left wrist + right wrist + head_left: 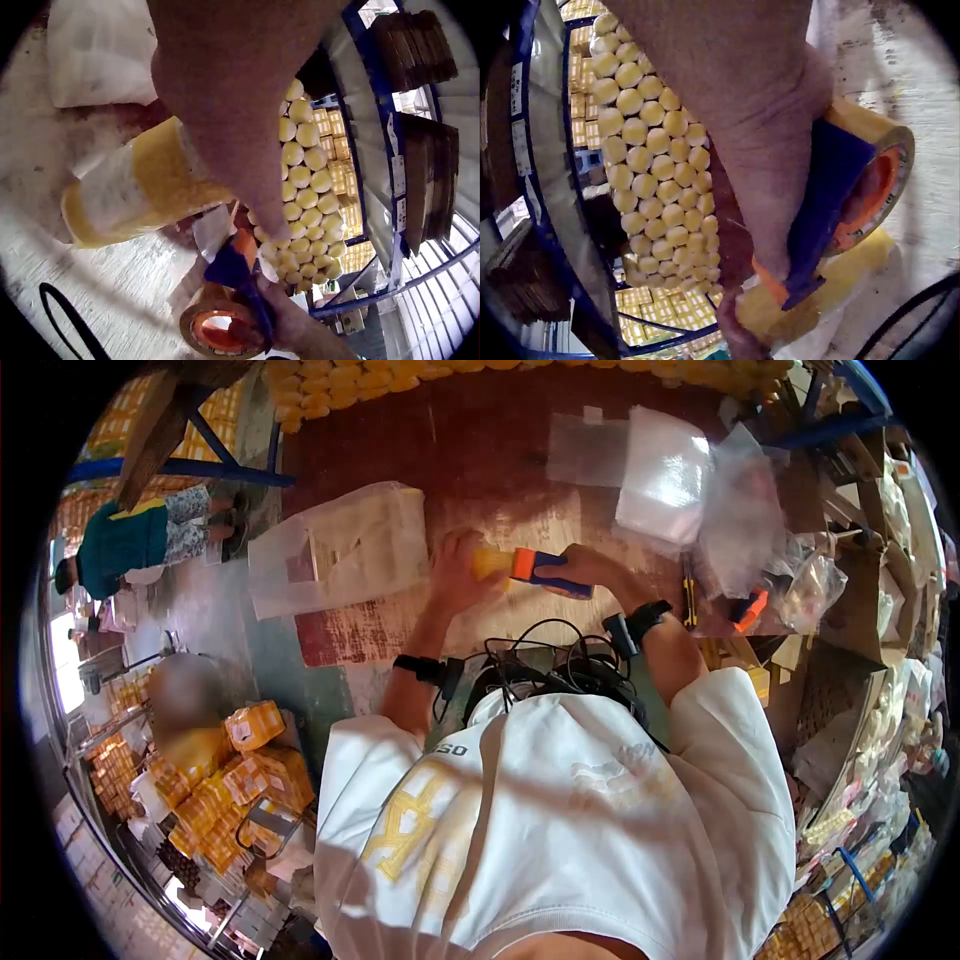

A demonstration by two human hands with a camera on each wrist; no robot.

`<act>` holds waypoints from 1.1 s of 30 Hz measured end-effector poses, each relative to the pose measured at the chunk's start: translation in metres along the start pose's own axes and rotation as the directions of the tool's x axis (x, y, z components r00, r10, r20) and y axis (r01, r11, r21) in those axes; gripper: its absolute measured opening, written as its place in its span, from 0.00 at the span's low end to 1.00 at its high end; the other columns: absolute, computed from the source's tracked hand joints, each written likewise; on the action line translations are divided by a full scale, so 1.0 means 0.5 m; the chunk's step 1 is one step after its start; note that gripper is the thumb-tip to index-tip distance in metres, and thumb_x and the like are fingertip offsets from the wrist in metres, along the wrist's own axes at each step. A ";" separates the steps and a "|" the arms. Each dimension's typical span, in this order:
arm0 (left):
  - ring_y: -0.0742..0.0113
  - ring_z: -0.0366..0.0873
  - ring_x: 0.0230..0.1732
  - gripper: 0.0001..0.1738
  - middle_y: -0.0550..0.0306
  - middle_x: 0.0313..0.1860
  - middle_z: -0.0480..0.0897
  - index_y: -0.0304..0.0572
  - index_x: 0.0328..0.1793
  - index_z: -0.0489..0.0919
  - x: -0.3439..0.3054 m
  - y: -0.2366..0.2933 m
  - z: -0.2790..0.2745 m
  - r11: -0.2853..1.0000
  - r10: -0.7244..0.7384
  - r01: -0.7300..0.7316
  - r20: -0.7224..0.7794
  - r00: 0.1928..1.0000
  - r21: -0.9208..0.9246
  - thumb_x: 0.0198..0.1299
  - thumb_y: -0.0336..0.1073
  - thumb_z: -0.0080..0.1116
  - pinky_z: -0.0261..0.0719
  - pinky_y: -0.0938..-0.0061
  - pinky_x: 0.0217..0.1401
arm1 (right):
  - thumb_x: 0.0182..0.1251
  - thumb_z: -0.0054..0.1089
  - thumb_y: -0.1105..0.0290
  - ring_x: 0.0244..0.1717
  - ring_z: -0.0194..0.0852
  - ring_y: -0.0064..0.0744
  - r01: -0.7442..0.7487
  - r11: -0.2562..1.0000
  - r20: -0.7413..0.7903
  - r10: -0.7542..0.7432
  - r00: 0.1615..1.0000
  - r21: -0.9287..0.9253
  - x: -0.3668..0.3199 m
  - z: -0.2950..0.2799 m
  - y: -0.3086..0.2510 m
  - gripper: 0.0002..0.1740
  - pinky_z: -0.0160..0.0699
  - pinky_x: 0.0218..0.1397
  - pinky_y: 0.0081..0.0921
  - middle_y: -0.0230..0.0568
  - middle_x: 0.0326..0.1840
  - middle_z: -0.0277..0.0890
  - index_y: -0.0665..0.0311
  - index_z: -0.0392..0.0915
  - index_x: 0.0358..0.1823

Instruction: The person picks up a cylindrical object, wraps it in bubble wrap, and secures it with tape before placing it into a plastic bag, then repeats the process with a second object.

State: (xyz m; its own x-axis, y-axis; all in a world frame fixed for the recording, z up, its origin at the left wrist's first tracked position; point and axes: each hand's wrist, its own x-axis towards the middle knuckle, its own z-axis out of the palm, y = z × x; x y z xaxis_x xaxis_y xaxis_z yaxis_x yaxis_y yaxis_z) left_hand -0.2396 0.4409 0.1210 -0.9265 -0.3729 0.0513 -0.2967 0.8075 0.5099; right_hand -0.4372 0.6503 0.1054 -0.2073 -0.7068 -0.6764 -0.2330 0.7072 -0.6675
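Note:
In the head view my left hand (458, 575) grips a yellow package (490, 563) over the worn red table. The left wrist view shows the package (161, 180) as a roundish bundle with yellow bands and a pale, clear-wrapped middle. My right hand (588, 567) holds a tape dispenser (550, 572), blue with an orange front end. A wide roll of brown tape (870, 124) sits on it around an orange hub, plain in the right wrist view. The dispenser's front end is right at the package's end. My left palm hides part of the package.
A clear plastic bag (350, 545) lies on the table's left, and stacked clear sheets (665, 480) at the right. An orange-and-black tool (750, 610) rests by the right edge. Yellow rolls (340, 385) are piled along the far side. A person (130, 545) stands at left.

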 end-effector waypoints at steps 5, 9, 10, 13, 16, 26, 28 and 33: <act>0.42 0.68 0.71 0.39 0.42 0.69 0.71 0.51 0.71 0.73 0.008 0.021 0.069 0.953 -0.294 0.299 -0.090 0.952 0.042 0.52 0.48 0.75 0.71 0.51 0.71 | 0.52 0.63 0.23 0.32 0.88 0.43 -0.120 0.967 -0.080 0.104 0.991 -0.225 0.016 0.019 -0.040 0.47 0.83 0.38 0.36 0.51 0.29 0.87 0.69 0.89 0.32; 0.39 0.70 0.67 0.39 0.37 0.67 0.70 0.50 0.71 0.73 -0.008 0.088 0.079 0.911 -0.405 0.407 -0.041 0.913 0.064 0.53 0.48 0.75 0.72 0.51 0.68 | 0.53 0.67 0.32 0.31 0.89 0.41 -0.302 0.944 -0.109 0.290 0.951 -0.129 -0.051 0.025 -0.123 0.37 0.85 0.37 0.35 0.46 0.30 0.88 0.66 0.89 0.32; 0.39 0.70 0.66 0.39 0.37 0.67 0.70 0.51 0.71 0.73 -0.008 0.097 0.081 0.911 -0.394 0.400 -0.069 0.916 0.098 0.53 0.49 0.75 0.73 0.50 0.67 | 0.54 0.67 0.34 0.31 0.89 0.40 -0.337 0.930 -0.139 0.318 0.938 -0.146 -0.054 0.026 -0.137 0.35 0.85 0.37 0.34 0.44 0.30 0.88 0.65 0.89 0.33; 0.39 0.71 0.64 0.40 0.37 0.67 0.69 0.51 0.71 0.72 -0.009 0.116 0.086 0.906 -0.370 0.386 -0.115 0.922 0.173 0.52 0.49 0.76 0.73 0.50 0.66 | 0.56 0.66 0.43 0.33 0.90 0.39 -0.367 0.908 -0.227 0.322 0.919 -0.200 -0.062 0.029 -0.160 0.27 0.85 0.38 0.35 0.43 0.31 0.88 0.62 0.90 0.36; 0.38 0.70 0.64 0.41 0.38 0.67 0.69 0.51 0.72 0.72 -0.003 0.118 0.093 0.901 -0.372 0.395 -0.148 0.916 0.178 0.52 0.48 0.76 0.73 0.50 0.66 | 0.55 0.65 0.49 0.37 0.91 0.39 -0.364 0.906 -0.324 0.284 0.902 -0.218 -0.081 0.026 -0.196 0.22 0.85 0.40 0.35 0.42 0.32 0.89 0.61 0.90 0.37; 0.37 0.66 0.69 0.49 0.41 0.70 0.69 0.50 0.77 0.67 -0.046 0.146 0.072 0.935 -0.251 0.277 -0.140 0.958 0.222 0.48 0.46 0.78 0.68 0.46 0.72 | 0.72 0.53 0.49 0.49 0.88 0.51 -0.479 0.853 -0.540 0.309 0.783 -0.206 0.020 0.124 -0.018 0.23 0.83 0.48 0.46 0.50 0.44 0.89 0.59 0.90 0.42; 0.37 0.65 0.72 0.51 0.40 0.70 0.70 0.49 0.77 0.67 -0.067 0.128 0.063 0.934 -0.310 0.335 -0.185 0.933 0.121 0.46 0.44 0.80 0.68 0.46 0.72 | 0.74 0.57 0.58 0.53 0.88 0.44 -0.348 0.801 -0.417 0.137 0.899 -0.487 0.055 0.125 0.087 0.17 0.85 0.50 0.42 0.43 0.53 0.88 0.59 0.87 0.51; 0.45 0.73 0.67 0.55 0.42 0.66 0.75 0.46 0.78 0.64 -0.130 -0.096 0.116 0.825 -0.507 0.365 -0.280 0.815 -0.431 0.42 0.36 0.83 0.77 0.53 0.66 | 0.69 0.63 0.57 0.56 0.85 0.48 -0.380 0.920 -0.430 0.308 0.849 -0.092 0.087 0.046 0.194 0.19 0.76 0.64 0.50 0.49 0.52 0.86 0.64 0.84 0.51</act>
State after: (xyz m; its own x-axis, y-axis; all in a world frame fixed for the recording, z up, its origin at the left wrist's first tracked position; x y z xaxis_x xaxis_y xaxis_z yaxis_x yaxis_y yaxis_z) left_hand -0.1783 0.4529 0.0435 -0.5402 -0.8412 0.0243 -0.4830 0.3336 0.8096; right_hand -0.4470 0.6885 0.0039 -0.6561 -0.3903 -0.6458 -0.2226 0.9179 -0.3286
